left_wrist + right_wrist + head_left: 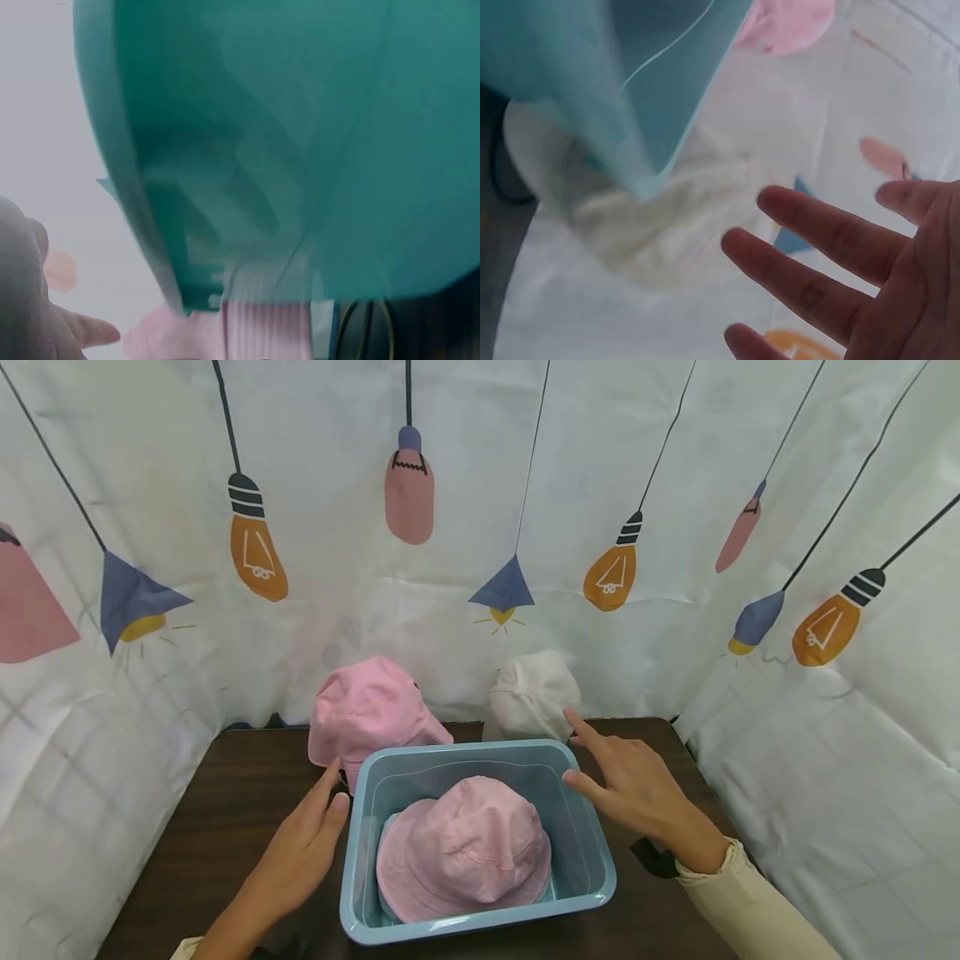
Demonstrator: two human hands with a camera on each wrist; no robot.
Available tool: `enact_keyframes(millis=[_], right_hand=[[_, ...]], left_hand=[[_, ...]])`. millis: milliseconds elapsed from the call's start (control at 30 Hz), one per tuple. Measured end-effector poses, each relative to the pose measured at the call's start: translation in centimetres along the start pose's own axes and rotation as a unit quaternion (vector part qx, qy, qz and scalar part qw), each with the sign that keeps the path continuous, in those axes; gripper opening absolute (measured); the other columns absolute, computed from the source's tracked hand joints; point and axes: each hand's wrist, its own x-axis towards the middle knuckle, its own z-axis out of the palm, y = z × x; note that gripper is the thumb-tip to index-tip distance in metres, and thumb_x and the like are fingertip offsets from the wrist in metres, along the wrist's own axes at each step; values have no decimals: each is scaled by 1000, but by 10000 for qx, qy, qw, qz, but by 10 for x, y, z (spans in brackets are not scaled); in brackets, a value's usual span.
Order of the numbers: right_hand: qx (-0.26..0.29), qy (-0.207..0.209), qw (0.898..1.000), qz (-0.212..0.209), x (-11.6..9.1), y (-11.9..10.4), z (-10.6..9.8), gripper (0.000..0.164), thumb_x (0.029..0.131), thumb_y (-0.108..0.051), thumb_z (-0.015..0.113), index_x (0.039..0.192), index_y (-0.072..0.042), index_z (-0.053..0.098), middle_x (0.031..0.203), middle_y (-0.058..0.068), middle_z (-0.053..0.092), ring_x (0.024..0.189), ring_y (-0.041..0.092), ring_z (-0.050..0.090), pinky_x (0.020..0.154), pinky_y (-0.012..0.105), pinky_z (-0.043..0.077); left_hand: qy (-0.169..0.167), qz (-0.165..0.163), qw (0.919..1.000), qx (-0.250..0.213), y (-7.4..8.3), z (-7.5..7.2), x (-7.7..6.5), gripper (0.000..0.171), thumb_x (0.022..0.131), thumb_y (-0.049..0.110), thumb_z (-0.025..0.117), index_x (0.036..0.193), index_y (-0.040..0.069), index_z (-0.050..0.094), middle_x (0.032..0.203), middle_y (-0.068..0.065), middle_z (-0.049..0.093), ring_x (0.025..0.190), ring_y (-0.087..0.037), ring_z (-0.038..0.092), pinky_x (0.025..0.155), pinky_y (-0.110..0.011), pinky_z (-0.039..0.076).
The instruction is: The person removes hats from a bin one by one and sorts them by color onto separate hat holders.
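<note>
A blue plastic bin [600, 893] stands on the table in front of me. Inside it lies a pale pink bucket hat [483, 843], brim down, with a light blue edge showing beneath. My left hand [300, 852] is beside the bin's left wall, fingers extended and holding nothing. On the other side, my right hand [641, 785] has its fingers spread, with thumb and index tip close to the far right corner. The right wrist view shows those fingers [810, 289] straight and apart from the bin [577, 112].
Behind the bin's left corner sits a brighter pink cap [371, 702]. A white cap [532, 693] rests behind its right half, near the right fingertips. The dark wooden table [247, 777] ends at a white curtain [337, 568] printed with lamps, which also runs along both sides.
</note>
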Motion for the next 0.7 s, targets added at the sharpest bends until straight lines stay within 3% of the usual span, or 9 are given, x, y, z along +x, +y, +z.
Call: enact_keyframes(millis=[67, 200, 467, 700], right_hand=[[-39, -109, 9998, -141, 6, -7, 0, 74, 99, -52, 61, 162, -29, 30, 120, -6, 74, 80, 8, 67, 79, 40, 55], [-132, -459, 9983, -320, 18, -19, 0, 68, 99, -58, 57, 159, -33, 37, 108, -12, 74, 69, -1, 54, 75, 34, 52], [-220, -894, 9895, -1110, 38, -35, 10, 59, 100, -60, 53, 150, -29, 53, 94, -12, 75, 79, 4, 66, 70, 30, 52], [-412, -1084, 9810, -1558, 41, -36, 19, 57, 96, -59, 59, 146, -32, 58, 73, -13, 66, 67, 1, 56, 61, 25, 45]], left_hand=[[-38, -130, 9999, -20, 2, 4, 1, 63, 112, 39, 33, 165, 11, 14, 161, -26, 36, 144, -51, 38, 108, -74, 33], [-152, -255, 9995, -93, 5, 13, 0, 63, 113, 39, 32, 165, 11, 13, 158, -26, 40, 139, -49, 47, 105, -73, 38], [-385, -626, 9962, -476, 6, 24, 0, 62, 112, 43, 30, 166, 22, 9, 164, -23, 32, 140, -48, 46, 106, -71, 39], [-261, -447, 9980, -360, 8, 29, -1, 61, 113, 41, 30, 166, 20, 10, 165, -21, 31, 145, -46, 38, 110, -72, 34]])
